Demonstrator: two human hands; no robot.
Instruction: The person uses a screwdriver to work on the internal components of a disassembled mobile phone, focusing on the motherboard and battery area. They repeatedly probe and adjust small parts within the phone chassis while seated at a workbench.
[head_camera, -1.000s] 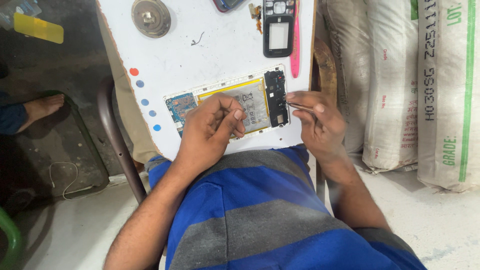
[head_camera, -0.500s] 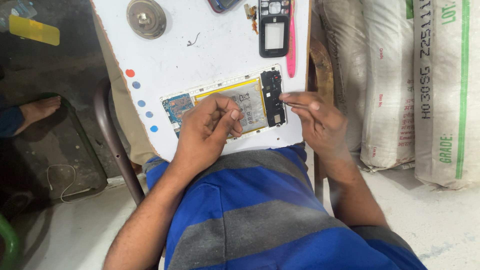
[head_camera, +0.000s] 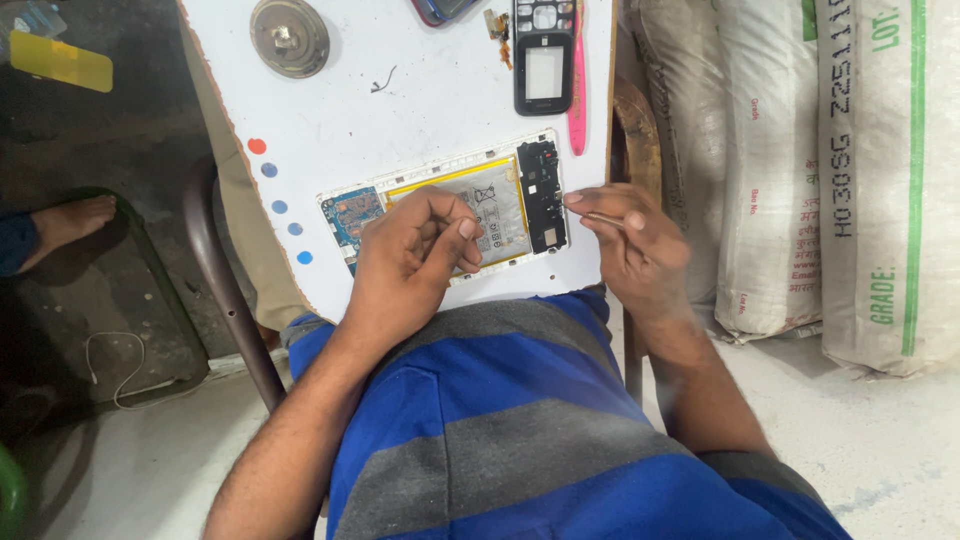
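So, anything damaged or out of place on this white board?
Yes: the opened tablet with yellow-edged battery lies askew, its back cover off. The board's left edge looks chipped. A small dark curled scrap lies loose near the round metal disc.

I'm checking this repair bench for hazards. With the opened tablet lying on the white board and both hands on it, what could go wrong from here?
1. The thin metal tool in the right hand is close to the black circuit strip; a slip might scratch it.
2. The left hand presses on the silver battery of the opened white-framed tablet; hard pressure could dent it.
3. The tablet lies near the edge of the white board; a nudge could tip it off.
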